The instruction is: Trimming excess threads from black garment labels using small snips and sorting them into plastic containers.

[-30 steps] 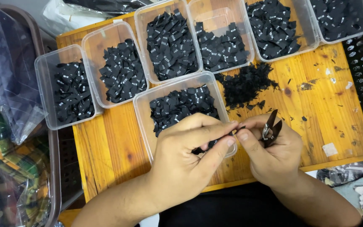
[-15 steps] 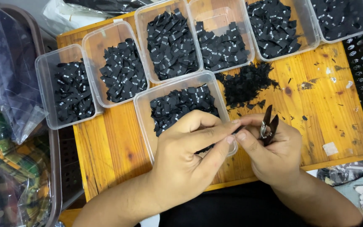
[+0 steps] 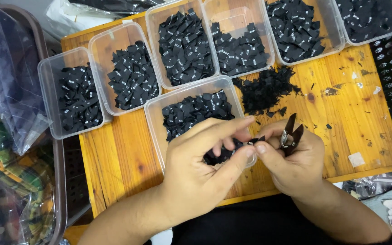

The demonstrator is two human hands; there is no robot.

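Clear plastic bags (image 3: 10,136) of folded cloth lie at the far left, beside a wooden table (image 3: 355,113). Clear tubs (image 3: 75,97) of small black fabric labels stand in a row on the table, with one nearer tub (image 3: 196,115) in front. Over that tub the left hand (image 3: 200,172) pinches a small black label (image 3: 252,141) between thumb and fingers. The right hand (image 3: 293,163) touches the same label with thumb and forefinger, its other fingers curled round dark thread snips (image 3: 290,134). A loose heap of black scraps (image 3: 266,90) lies just beyond.
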